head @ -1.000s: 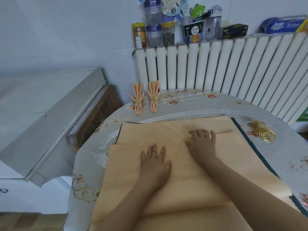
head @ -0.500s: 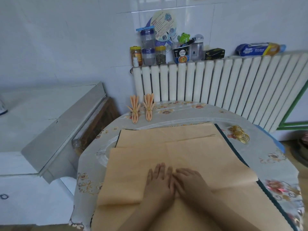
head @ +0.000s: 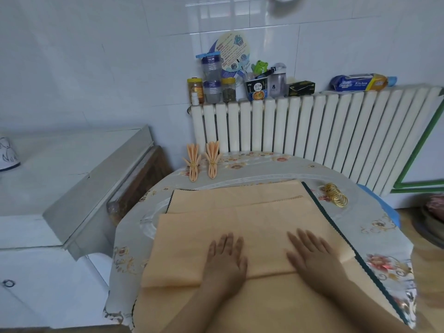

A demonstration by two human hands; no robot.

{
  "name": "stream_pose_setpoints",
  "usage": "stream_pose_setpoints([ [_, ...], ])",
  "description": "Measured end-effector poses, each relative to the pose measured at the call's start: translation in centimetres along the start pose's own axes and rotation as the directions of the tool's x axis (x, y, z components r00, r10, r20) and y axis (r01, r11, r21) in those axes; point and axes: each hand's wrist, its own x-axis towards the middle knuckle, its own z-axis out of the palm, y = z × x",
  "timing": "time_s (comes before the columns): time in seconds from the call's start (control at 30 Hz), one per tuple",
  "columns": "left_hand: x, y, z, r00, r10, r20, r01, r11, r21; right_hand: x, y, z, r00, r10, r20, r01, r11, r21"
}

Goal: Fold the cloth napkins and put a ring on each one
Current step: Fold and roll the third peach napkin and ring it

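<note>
On the far left stands a white cabinet [head: 60, 179], well apart from the round table [head: 374, 227] with its floral cover. At the table's far left edge lie two finished napkins [head: 203, 162], side by side, pleated and each cinched with a ring. In front of me lies the folded peach napkin [head: 240, 227], on top of further peach cloth of the same colour; its near fold runs across under my palms. My left hand [head: 224, 255] lies flat on this napkin, fingers straight and slightly spread, gripping nothing. My right hand [head: 310, 253] lies flat on the same napkin just to the right, fingers likewise extended and pressing the cloth, with a gap of bare cloth between the two hands. At the table's far right, beyond the cloth's dark scalloped border, sits a pile of gold rings [head: 335, 195]. A white radiator [head: 312, 126] stands behind the table.
</note>
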Motion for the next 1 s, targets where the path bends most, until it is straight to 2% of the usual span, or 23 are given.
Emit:
stream_pose_setpoints([
  [0.17, 0.0, -0.1, 0.2, 1.000, 0.004, -0.001, -0.004, 1.000, 0.012, -0.5, 2.2, -1.1, 0.992, 0.115, 0.045, -0.115, 0.993, 0.003],
  [0.27, 0.2, -0.1, 0.3, 1.000, 0.003, -0.002, -0.003, 1.000, 0.020, -0.3, 0.9, -1.5, 0.984, 0.175, 0.044, -0.173, 0.984, -0.042],
  [0.33, 0.2, -0.1, 0.4, 1.000, 0.003, -0.003, -0.003, 1.000, 0.027, -0.1, -1.4, -1.2, 0.993, 0.113, -0.015, -0.114, 0.992, -0.052],
  [0.4, 0.3, -0.1, 0.4, 1.000, 0.003, -0.003, -0.003, 0.999, 0.036, 0.3, -4.9, -0.9, 0.989, -0.060, -0.135, 0.060, 0.998, -0.006],
  [0.43, 0.3, 0.0, 0.4, 1.000, 0.007, -0.002, -0.006, 0.999, 0.038, 0.5, -6.6, -0.5, 0.984, -0.108, -0.141, 0.113, 0.993, 0.021],
  [0.5, 0.4, -0.1, 0.3, 1.000, 0.018, 0.004, -0.019, 0.999, 0.036, 0.2, -8.7, 0.3, 0.986, -0.159, -0.047, 0.159, 0.987, -0.008],
  [0.6, 0.0, -1.3, -0.2, 0.999, 0.034, 0.008, -0.035, 0.999, 0.039, -0.1, -10.0, 1.6, 0.985, -0.169, 0.043, 0.169, 0.986, -0.007],
  [0.73, -2.1, -6.2, -0.6, 0.999, -0.030, -0.019, 0.030, 0.999, 0.024, -0.3, -9.8, 2.5, 0.977, -0.215, -0.011, 0.214, 0.976, -0.040],
  [0.83, -3.8, -10.9, -0.8, 0.994, -0.106, -0.037, 0.107, 0.994, 0.038, -1.0, -10.2, 0.8, 0.990, -0.118, 0.077, 0.121, 0.992, -0.037],
  [0.87, -4.2, -12.0, -0.8, 0.992, -0.117, -0.049, 0.118, 0.992, 0.036, -0.9, -10.1, 0.8, 0.992, -0.125, -0.011, 0.125, 0.992, -0.019],
  [1.0, -4.9, -13.1, -0.9, 0.988, -0.152, -0.021, 0.152, 0.988, 0.002, -0.4, -12.9, -0.2, 0.989, -0.124, 0.082, 0.127, 0.991, -0.034],
])
